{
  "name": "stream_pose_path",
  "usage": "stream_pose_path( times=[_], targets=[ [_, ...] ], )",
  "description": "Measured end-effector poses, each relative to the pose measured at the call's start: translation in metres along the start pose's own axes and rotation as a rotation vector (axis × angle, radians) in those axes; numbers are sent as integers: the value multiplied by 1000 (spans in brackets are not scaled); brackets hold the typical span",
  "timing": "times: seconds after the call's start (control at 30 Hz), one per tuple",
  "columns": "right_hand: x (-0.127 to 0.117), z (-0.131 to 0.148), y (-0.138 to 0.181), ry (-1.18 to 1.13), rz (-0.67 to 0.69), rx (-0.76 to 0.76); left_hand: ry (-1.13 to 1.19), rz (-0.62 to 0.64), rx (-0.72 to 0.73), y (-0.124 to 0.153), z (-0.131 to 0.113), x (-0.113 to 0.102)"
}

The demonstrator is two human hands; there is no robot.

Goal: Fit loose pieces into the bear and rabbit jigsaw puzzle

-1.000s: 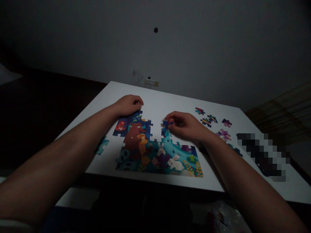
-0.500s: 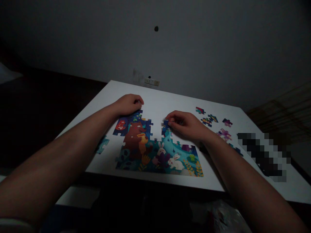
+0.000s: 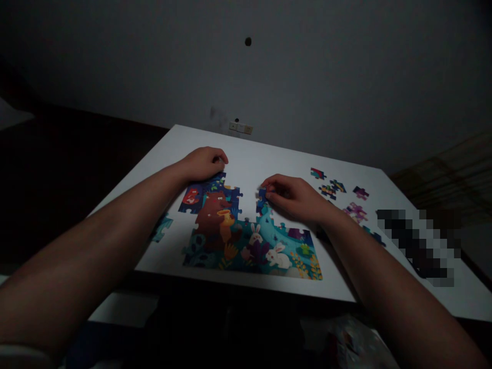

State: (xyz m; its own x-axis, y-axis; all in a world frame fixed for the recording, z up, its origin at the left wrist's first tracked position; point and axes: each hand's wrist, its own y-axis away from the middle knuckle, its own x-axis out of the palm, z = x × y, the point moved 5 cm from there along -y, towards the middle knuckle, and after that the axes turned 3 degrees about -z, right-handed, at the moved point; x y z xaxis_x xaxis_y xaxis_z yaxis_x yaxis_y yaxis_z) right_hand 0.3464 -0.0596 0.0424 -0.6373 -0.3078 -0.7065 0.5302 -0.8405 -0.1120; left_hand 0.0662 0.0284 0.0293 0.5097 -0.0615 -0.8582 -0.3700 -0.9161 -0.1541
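Note:
A partly joined jigsaw puzzle (image 3: 226, 256) with a brown bear and white rabbits lies on the white table (image 3: 154, 154). My left hand (image 3: 205, 163) rests at its upper left edge, fingers curled; whatever lies under them is hidden. My right hand (image 3: 286, 193) pinches a dark blue puzzle piece (image 3: 262, 195) between thumb and fingers, at the top of the blue column right of the gap. Whether this piece is fully seated I cannot tell.
Loose puzzle pieces (image 3: 338, 186) are scattered right of my right hand. Another teal piece (image 3: 163, 229) lies beside my left forearm. A pixelated dark object (image 3: 417, 246) is near the table's right side. Behind the table stands a wall with sockets (image 3: 241, 127).
The view has shifted very slightly. Both hands stay in nearly the same places, and the right fingers are still on the blue piece.

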Motion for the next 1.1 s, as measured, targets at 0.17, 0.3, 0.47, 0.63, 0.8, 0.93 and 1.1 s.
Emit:
stream_pose_path(
  times=[0.17, 0.3, 0.47, 0.63, 0.8, 0.93, 1.1],
  targets=[
    [0, 3, 1, 10, 8, -2, 4, -9, 10, -1, 1, 0],
    [0, 5, 0, 5, 16, 9, 8, -13, 10, -1, 1, 0],
    [0, 6, 0, -14, 14, 3, -9, -6, 13, 0, -1, -1],
    [0, 6, 0, -2, 21, 1, -15, -2, 4, 1, -3, -1],
    [0, 8, 1, 27, 22, -1, -18, 2, 3, 1, -4, -2],
    [-1, 11, 1, 48, 30, 13, -27, 2, 0, 1, -4, -2],
    [-1, 12, 1, 65, 41, 14, -30, 0, -1, 1, -4, -1]
  ],
)
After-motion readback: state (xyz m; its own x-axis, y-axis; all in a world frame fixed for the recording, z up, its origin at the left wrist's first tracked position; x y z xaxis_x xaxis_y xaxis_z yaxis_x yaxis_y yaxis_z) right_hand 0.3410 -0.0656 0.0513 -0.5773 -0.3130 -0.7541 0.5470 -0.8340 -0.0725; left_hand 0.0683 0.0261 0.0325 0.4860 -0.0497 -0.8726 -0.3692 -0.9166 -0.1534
